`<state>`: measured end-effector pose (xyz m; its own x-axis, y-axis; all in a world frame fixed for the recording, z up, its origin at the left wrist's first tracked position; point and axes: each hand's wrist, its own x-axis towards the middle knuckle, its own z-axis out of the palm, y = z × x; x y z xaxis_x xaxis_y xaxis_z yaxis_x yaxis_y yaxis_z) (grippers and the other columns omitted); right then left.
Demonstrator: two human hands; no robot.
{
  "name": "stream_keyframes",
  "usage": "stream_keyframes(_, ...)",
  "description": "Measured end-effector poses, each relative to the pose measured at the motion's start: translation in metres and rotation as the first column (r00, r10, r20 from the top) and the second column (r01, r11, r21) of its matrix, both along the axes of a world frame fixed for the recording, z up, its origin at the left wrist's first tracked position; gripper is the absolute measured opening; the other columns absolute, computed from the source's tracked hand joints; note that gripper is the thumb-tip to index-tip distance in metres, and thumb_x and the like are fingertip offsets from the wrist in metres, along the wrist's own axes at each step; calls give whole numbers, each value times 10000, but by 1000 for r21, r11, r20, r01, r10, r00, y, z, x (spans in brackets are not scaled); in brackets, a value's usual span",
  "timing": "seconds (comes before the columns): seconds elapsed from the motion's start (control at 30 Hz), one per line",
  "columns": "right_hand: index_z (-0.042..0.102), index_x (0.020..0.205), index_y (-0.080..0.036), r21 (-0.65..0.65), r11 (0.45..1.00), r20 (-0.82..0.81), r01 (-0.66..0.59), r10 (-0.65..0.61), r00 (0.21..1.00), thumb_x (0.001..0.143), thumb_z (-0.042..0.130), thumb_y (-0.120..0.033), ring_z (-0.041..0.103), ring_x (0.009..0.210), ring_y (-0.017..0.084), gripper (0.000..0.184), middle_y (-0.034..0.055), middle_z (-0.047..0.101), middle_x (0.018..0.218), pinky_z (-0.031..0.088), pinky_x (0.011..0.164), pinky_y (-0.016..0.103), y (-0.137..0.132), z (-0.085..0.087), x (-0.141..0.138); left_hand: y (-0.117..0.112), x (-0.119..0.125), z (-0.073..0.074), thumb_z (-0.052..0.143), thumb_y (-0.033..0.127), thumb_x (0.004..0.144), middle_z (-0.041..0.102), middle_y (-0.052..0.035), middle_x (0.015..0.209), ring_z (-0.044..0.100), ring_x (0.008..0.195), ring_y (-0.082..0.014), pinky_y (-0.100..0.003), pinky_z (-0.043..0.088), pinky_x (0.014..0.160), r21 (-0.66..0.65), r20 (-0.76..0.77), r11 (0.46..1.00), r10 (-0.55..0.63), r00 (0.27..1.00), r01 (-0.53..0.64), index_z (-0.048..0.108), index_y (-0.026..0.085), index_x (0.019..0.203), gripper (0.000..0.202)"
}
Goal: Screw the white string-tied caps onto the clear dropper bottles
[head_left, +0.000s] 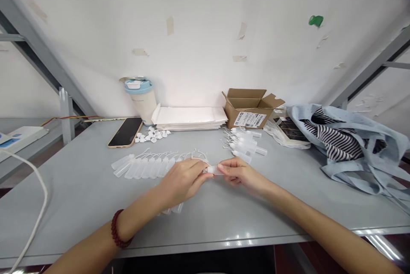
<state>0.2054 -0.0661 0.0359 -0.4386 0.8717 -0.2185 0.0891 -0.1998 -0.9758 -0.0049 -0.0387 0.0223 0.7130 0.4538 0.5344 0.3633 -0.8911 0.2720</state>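
Between my hands, above the middle of the table, is a small translucent plastic tube point(218, 170) with a white cap. My left hand point(185, 179) is closed on the cap end. My right hand point(238, 172) pinches the tube's body from the right. Left of my hands lies a row of similar translucent tubes point(145, 168) with white caps and thin white strings. More tubes are partly hidden beneath my left forearm. A loose cluster of tubes point(245, 142) lies beyond my right hand. A pile of small white caps point(153, 135) sits behind the row.
Along the wall stand a blue-lidded cup point(141, 99), a stack of white paper point(192, 117) and an open cardboard box point(249, 114). A phone point(125, 133) lies at the left. A light blue cloth bag point(349, 137) fills the right side, beside a dark item in plastic wrapping point(288, 131).
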Motion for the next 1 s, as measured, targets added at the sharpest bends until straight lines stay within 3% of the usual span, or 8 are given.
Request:
stream_keyframes(0.13, 581, 756, -164, 391, 914, 203, 110, -202, 958, 866, 495, -525, 338, 526, 106, 387, -44, 382, 592, 254, 500, 248, 9, 1, 11, 19, -12, 6, 429, 265, 953, 643, -29, 749, 574, 654, -151, -254, 435, 604, -121, 35, 975, 194, 980, -189, 628, 166, 946, 222)
stream_keyframes(0.23, 627, 953, -164, 762, 644, 369, 73, -524, 768, 936, 398, -421, 491, 667, 170, 345, 25, 549, 732, 373, 604, 283, 23, -4, 31, 41, -29, 8, 415, 279, 926, 685, -45, 837, 609, 713, -174, -271, 464, 643, -129, -35, 883, 450, 892, -451, 639, 166, 970, 255)
stream_keyframes(0.33, 634, 1037, -161, 926, 367, 364, -87, -812, 457, 939, 372, -358, 551, 786, 235, 342, 86, 619, 819, 442, 707, 340, 41, -13, 55, 64, -51, 8, 394, 272, 885, 695, -80, 894, 623, 818, -231, -329, 477, 730, -65, -79, 806, 583, 808, -588, 652, 159, 932, 286)
stream_keyframes(0.43, 615, 1097, -129, 951, 295, 309, -91, -894, 325, 918, 401, -319, 517, 957, 322, 338, 174, 616, 998, 436, 807, 448, 55, -23, 72, 82, -71, 3, 394, 265, 842, 699, -110, 876, 618, 844, -280, -395, 475, 769, -40, -108, 769, 632, 768, -638, 664, 152, 885, 296)
stream_keyframes(0.53, 583, 1138, -109, 958, 255, 284, -131, -909, 305, 906, 438, -299, 498, 1012, 340, 333, 205, 580, 1090, 428, 850, 493, 59, -28, 73, 93, -81, -4, 385, 254, 826, 698, -131, 906, 603, 887, -302, -438, 472, 810, -18, -141, 764, 637, 758, -645, 672, 144, 890, 314)
stream_keyframes(0.6, 574, 1136, -116, 955, 249, 293, -161, -875, 386, 914, 443, -279, 516, 1004, 318, 305, 191, 580, 1081, 441, 856, 474, 54, -28, 63, 96, -82, -9, 361, 222, 832, 689, -131, 999, 585, 961, -299, -446, 464, 857, -4, -155, 782, 615, 773, -623, 672, 146, 929, 334)
stream_keyframes(0.77, 547, 1162, -141, 882, 397, 451, -255, -552, 701, 944, 408, -219, 535, 992, 254, 270, 169, 555, 1082, 476, 853, 410, 25, -23, 22, 100, -78, -18, 357, 150, 818, 646, -116, 1172, 531, 1086, -295, -454, 433, 951, 14, -197, 836, 540, 818, -549, 670, 155, 1013, 369)
stream_keyframes(1.0, 600, 1140, -174, 770, 479, 596, -421, -304, 744, 951, 413, -198, 519, 899, 221, 268, 126, 535, 1000, 483, 783, 367, 8, -26, 0, 108, -80, -21, 368, 139, 797, 657, -139, 1153, 550, 1062, -304, -463, 442, 938, -4, -230, 858, 500, 835, -514, 681, 147, 990, 368)
